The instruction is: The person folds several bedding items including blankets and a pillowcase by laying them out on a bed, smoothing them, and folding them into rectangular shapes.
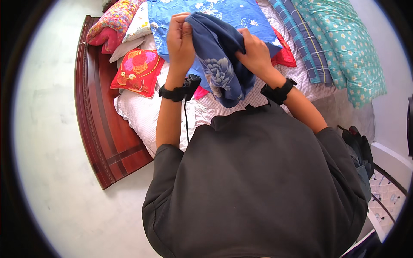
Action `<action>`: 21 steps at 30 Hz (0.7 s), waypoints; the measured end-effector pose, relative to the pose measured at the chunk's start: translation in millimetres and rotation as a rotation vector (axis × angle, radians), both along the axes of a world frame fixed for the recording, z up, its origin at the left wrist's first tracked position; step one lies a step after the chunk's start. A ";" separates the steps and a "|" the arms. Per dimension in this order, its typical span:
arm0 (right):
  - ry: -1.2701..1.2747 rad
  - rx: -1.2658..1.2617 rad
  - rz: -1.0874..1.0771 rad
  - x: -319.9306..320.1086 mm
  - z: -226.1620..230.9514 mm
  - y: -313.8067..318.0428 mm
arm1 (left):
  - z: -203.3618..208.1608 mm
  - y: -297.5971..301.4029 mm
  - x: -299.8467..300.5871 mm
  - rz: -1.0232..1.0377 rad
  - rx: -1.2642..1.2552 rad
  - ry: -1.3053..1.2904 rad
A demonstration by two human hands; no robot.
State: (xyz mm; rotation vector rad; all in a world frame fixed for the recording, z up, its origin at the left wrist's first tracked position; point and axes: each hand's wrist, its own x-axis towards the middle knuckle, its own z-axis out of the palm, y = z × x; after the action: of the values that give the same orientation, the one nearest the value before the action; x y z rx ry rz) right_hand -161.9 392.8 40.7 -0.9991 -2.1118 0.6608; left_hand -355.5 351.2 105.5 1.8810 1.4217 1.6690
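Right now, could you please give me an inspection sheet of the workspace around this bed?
Surface: bed with pale checked sheet, dark red wooden frame at the left.
Job's things: dark blue floral cloth, bunched and lifted above the bed.
Clutter: red embroidered cushion; light blue floral sheet; teal flowered quilt; plaid fabric; rolled pink floral bedding.
Grippers: left hand and right hand both grip the cloth; black wristbands on both.
Cables: black cable hangs from the left wristband.
Surroundings: pale floor; dark bag at the right.
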 end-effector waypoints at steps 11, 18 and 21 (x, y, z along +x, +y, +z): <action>0.128 -0.077 0.365 10.2 -71.6 -6.8 | 36.0 -20.6 -16.8 -0.090 -0.004 -0.335; -0.307 0.495 0.441 -11.1 -157.3 -10.7 | 48.2 -47.3 -11.8 -0.036 -0.038 -0.258; -0.345 0.579 0.454 -4.3 -167.9 -15.4 | 41.3 -66.4 -26.5 0.058 -0.078 -0.300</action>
State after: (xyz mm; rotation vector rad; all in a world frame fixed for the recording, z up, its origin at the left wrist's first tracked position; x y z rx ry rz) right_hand -166.2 377.4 -127.2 -0.3259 -2.6434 0.0475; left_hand -382.0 284.8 146.7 1.4856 1.4054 1.8037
